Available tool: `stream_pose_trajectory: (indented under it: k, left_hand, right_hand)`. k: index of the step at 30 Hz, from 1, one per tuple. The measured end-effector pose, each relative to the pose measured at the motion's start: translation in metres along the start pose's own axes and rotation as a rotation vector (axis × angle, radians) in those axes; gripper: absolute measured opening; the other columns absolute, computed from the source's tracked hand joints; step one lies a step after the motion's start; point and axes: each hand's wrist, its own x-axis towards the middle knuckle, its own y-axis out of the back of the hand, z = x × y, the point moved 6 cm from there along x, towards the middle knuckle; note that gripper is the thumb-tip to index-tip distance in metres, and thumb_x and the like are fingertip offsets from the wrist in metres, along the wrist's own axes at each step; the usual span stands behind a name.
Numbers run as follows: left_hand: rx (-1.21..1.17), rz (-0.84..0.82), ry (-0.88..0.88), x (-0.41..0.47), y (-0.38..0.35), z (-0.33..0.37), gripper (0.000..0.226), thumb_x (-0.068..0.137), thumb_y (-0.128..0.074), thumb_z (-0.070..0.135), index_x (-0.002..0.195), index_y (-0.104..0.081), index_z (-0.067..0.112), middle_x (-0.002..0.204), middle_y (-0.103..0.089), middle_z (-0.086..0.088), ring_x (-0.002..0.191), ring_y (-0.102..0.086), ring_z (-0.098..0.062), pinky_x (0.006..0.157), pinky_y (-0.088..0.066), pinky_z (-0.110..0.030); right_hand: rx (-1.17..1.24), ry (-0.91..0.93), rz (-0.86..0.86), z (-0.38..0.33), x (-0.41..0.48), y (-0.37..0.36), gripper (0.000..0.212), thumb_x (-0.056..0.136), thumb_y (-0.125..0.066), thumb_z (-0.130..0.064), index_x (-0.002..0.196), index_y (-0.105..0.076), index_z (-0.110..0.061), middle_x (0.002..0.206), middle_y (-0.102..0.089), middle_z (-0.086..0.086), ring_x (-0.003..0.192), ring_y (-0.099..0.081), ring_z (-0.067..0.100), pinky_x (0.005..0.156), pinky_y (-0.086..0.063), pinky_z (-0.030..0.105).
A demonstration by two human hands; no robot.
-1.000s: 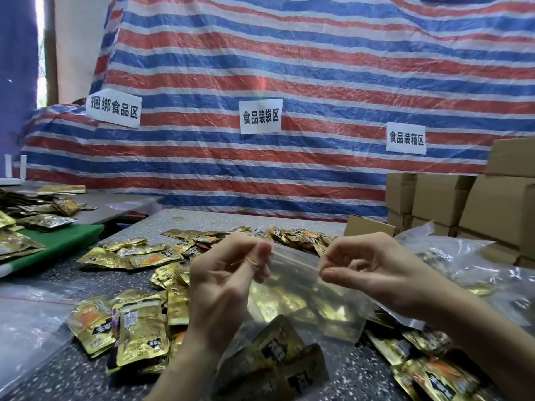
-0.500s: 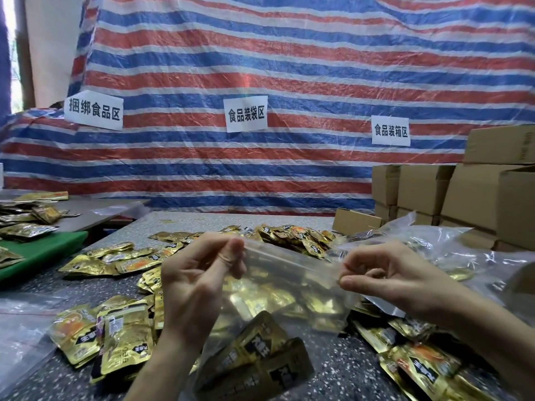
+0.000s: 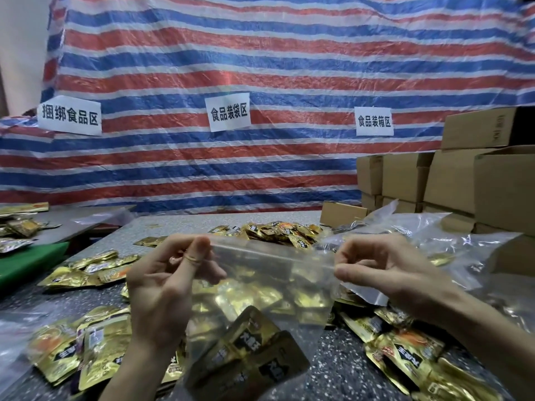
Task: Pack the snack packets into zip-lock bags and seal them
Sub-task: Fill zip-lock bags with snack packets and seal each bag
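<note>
A clear zip-lock bag (image 3: 269, 287) hangs between my hands above the speckled table (image 3: 341, 369). Gold snack packets (image 3: 249, 351) lie inside its lower part. My left hand (image 3: 170, 285) pinches the left end of the zip strip between thumb and fingers. My right hand (image 3: 385, 270) pinches the right end of the same strip. The strip stretches taut between them. Loose gold snack packets (image 3: 72, 354) lie scattered on the table at left, right and behind the bag.
Brown cardboard boxes (image 3: 451, 183) are stacked at the right. A crumpled clear plastic bag (image 3: 463, 250) lies in front of them. A green board (image 3: 26, 264) and more packets sit at far left. A striped tarp with paper signs (image 3: 228, 111) hangs behind.
My hands have drawn further apart along the bag's top strip, the right hand sliding rightwards. The bag's mouth now looks flatter and stretched.
</note>
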Motion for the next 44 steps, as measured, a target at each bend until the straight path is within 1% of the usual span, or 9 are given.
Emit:
stream_pose_trajectory:
  k: [5, 8, 13, 17, 23, 27, 34, 39, 44]
  left_hand:
    - [-0.005, -0.035, 0.062, -0.008, -0.014, -0.009, 0.018, 0.093, -0.060, 0.026, 0.081, -0.069, 0.017, 0.063, -0.065, -0.011, 0.055, -0.063, -0.025, 0.056, -0.054, -0.026]
    - [-0.040, -0.034, 0.107, -0.009, -0.015, -0.013, 0.019, 0.095, -0.060, 0.026, 0.081, -0.070, 0.018, 0.064, -0.065, -0.012, 0.057, -0.063, -0.024, 0.057, -0.054, -0.027]
    - [-0.137, -0.080, 0.216, -0.014, -0.026, -0.017, 0.020, 0.087, -0.059, 0.032, 0.080, -0.071, 0.018, 0.068, -0.064, -0.010, 0.058, -0.062, -0.022, 0.054, -0.054, -0.028]
    - [-0.146, -0.063, 0.243, -0.018, -0.027, -0.022, 0.019, 0.088, -0.058, 0.028, 0.080, -0.071, 0.017, 0.066, -0.062, -0.012, 0.055, -0.059, -0.020, 0.052, -0.053, -0.026]
    - [0.012, -0.077, 0.275, -0.020, -0.027, -0.029, 0.026, 0.086, -0.056, 0.044, 0.098, -0.072, 0.028, 0.089, -0.076, -0.004, 0.080, -0.074, -0.016, 0.062, -0.058, -0.030]
    - [0.103, -0.111, 0.279, -0.021, -0.030, -0.037, 0.046, 0.083, -0.055, 0.051, 0.125, -0.057, 0.033, 0.111, -0.069, 0.026, 0.101, -0.066, 0.005, 0.080, -0.048, -0.021]
    - [0.183, -0.250, 0.309, -0.033, -0.041, -0.049, 0.014, 0.088, -0.061, 0.051, 0.102, -0.063, 0.049, 0.109, -0.070, 0.014, 0.105, -0.066, -0.008, 0.088, -0.051, -0.033]
    - [0.299, -0.326, 0.249, -0.041, -0.050, -0.044, 0.019, 0.087, -0.058, 0.051, 0.106, -0.060, 0.049, 0.109, -0.064, 0.027, 0.104, -0.062, 0.001, 0.082, -0.051, -0.030]
    - [0.365, -0.374, 0.158, -0.043, -0.055, -0.036, 0.019, 0.086, -0.057, 0.042, 0.104, -0.062, 0.039, 0.104, -0.064, 0.025, 0.101, -0.061, 0.001, 0.079, -0.049, -0.025]
  right_hand:
    - [0.517, -0.085, 0.189, 0.028, -0.006, -0.027, 0.011, 0.077, -0.056, -0.019, 0.071, -0.061, -0.012, 0.079, -0.071, 0.006, 0.082, -0.069, 0.024, 0.076, -0.058, 0.040]
    - [0.719, -0.155, 0.188, 0.047, -0.011, -0.047, 0.044, 0.074, -0.069, -0.028, 0.097, -0.056, 0.007, 0.094, -0.073, 0.014, 0.091, -0.070, 0.029, 0.075, -0.058, 0.036]
    - [0.545, -0.307, -0.150, 0.066, -0.022, -0.091, 0.072, 0.064, -0.089, -0.024, 0.128, -0.058, -0.016, 0.123, -0.071, 0.002, 0.117, -0.066, 0.021, 0.104, -0.051, 0.042]
    - [0.360, -0.354, -0.189, 0.074, -0.025, -0.104, 0.045, 0.072, -0.088, -0.009, 0.110, -0.070, -0.022, 0.105, -0.075, 0.002, 0.097, -0.072, 0.014, 0.082, -0.054, 0.022]
    - [0.219, -0.376, -0.169, 0.059, -0.015, -0.079, 0.027, 0.081, -0.080, -0.008, 0.104, -0.068, -0.015, 0.097, -0.073, 0.015, 0.079, -0.068, 0.020, 0.066, -0.055, 0.032]
    - [0.226, -0.440, -0.008, 0.049, 0.000, -0.035, 0.030, 0.084, -0.074, 0.000, 0.111, -0.066, -0.011, 0.104, -0.073, 0.017, 0.076, -0.074, 0.024, 0.054, -0.059, 0.035]
    - [0.367, -0.464, 0.591, 0.047, 0.067, 0.077, 0.020, 0.082, -0.079, -0.006, 0.099, -0.068, -0.004, 0.100, -0.072, 0.017, 0.070, -0.074, 0.023, 0.050, -0.059, 0.033]
    - [-0.814, -0.644, 0.528, 0.083, 0.084, 0.114, 0.050, 0.087, -0.066, -0.050, 0.110, -0.065, -0.005, 0.099, -0.072, 0.011, 0.090, -0.069, 0.031, 0.075, -0.054, 0.037]
    - [-1.094, -0.764, 0.514, 0.110, 0.083, 0.114, 0.041, 0.096, -0.052, -0.042, 0.119, -0.065, -0.010, 0.115, -0.068, 0.012, 0.103, -0.064, 0.033, 0.067, -0.035, 0.035]
